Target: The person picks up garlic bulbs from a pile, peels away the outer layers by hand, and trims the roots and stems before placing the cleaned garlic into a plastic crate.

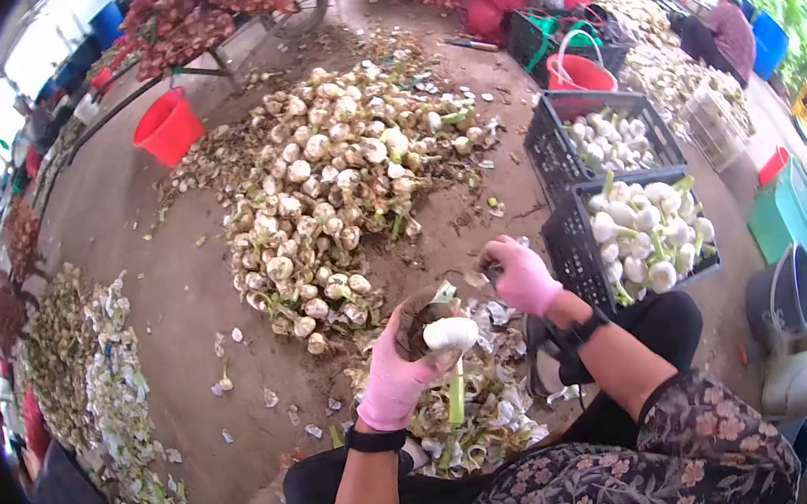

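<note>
My left hand (402, 363), in a pink glove with dark, dirty fingers, is wrapped round a white garlic bulb (451, 335) whose green stem points down. To its right, my right hand (519, 276) wears a matching glove. Its fingers are curled together, and whatever they hold is too small to make out. Peeled skins (485, 423) lie beneath both hands, between my legs. Beyond my left hand spreads a big heap of unpeeled garlic (314, 182). Right of my right hand stands a black crate (581, 260) filled with white bulbs.
Behind the near crate is another black crate (552, 148) with bulbs. A red bucket (169, 128) stands at the back left. Grey buckets (777, 302) and a green tub (792, 214) are at right. Another person (732, 35) sits at the upper right. Skins and stems line the left floor.
</note>
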### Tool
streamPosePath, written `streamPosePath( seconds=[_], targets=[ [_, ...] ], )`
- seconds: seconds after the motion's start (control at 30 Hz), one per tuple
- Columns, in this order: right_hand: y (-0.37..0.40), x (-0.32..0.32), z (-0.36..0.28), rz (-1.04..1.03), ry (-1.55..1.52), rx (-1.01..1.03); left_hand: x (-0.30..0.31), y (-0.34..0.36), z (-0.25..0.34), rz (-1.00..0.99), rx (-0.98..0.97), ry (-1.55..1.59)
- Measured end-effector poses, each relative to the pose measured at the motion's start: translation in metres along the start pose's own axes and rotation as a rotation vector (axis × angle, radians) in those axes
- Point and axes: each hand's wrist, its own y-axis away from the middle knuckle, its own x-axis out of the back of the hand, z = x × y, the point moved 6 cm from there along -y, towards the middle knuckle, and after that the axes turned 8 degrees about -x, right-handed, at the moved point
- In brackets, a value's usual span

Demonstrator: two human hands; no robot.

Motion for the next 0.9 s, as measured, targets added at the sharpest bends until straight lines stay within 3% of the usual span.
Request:
streamPosePath(
  seconds=[0.1, 0.17, 0.23, 0.27, 0.3, 0.37, 0.5, 0.57, 0.63, 0.7, 0.73, 0.77, 0.8, 0.83, 0.87, 0.9],
  targets=[
    [0.029, 0.017, -0.051, -0.22, -0.429, 0.044, 0.014, 0.0, -0.008, 0.101, 0.033, -0.145],
    [0.04, 0.007, -0.062, -0.408, -0.549, 0.121, 0.011, 0.001, -0.009, 0.107, 0.054, -0.105],
    [0.048, 0.007, -0.083, -0.527, -0.641, 0.203, 0.006, -0.004, -0.005, 0.148, -0.025, -0.421],
    [0.048, 0.003, -0.088, -0.548, -0.696, -0.036, 0.002, -0.004, -0.008, 0.175, -0.025, -0.388],
    [0.044, -0.012, -0.076, -0.426, -0.646, 0.062, -0.008, -0.008, 0.003, 0.076, -0.075, -0.696],
    [0.045, -0.012, -0.074, -0.321, -0.49, 0.09, -0.004, -0.008, -0.006, 0.112, -0.222, -0.981],
    [0.042, 0.014, -0.059, -0.288, -0.608, -0.049, -0.024, -0.014, -0.018, 0.147, -0.191, -0.787],
    [0.036, 0.045, -0.042, -0.063, -0.668, -0.027, -0.027, -0.013, -0.041, -0.037, 0.114, -0.856],
    [0.026, 0.09, -0.005, 0.195, -0.616, -0.036, -0.003, -0.015, -0.067, -0.087, 0.042, -0.933],
    [0.025, 0.148, 0.046, 0.65, -0.154, -0.028, -0.007, -0.02, -0.053, -0.104, -0.009, -1.144],
    [0.019, 0.165, 0.089, 0.529, -0.756, -0.102, -0.014, -0.022, -0.042, -0.078, -0.004, -1.055],
    [0.022, 0.194, 0.13, 0.729, -0.579, -0.155, -0.019, -0.024, -0.035, -0.048, 0.007, -0.966],
    [0.041, 0.228, 0.129, 0.85, -0.043, -0.34, -0.011, -0.022, -0.037, -0.03, -0.068, -1.065],
    [0.041, 0.247, 0.172, 0.869, -0.002, -0.389, -0.003, -0.02, -0.039, -0.008, -0.145, -1.163],
    [0.046, 0.263, 0.181, 0.758, 0.055, -0.605, -0.006, -0.02, -0.037, -0.009, -0.142, -1.163],
    [0.045, 0.267, 0.204, 0.757, 0.056, -0.608, -0.009, -0.021, -0.036, -0.028, -0.05, -1.083]
  ],
)
